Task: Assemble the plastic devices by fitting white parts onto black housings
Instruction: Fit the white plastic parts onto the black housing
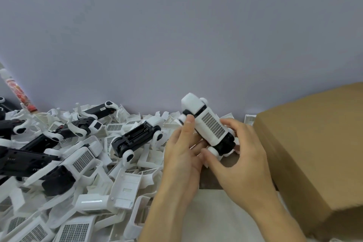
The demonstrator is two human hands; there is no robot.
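at three o'clock i note one cardboard box (pixel 314 153). from seven to nine o'clock lies the heap of loose white parts (pixel 125 188), too many to count, with at least six uncovered black housings (pixel 137 136) among them, so by my judgement most of the work remains. at centre, one device (pixel 208 125) carries its white cover; my left hand (pixel 182 151) and right hand (pixel 241 155) both curl round it, raised above the table.
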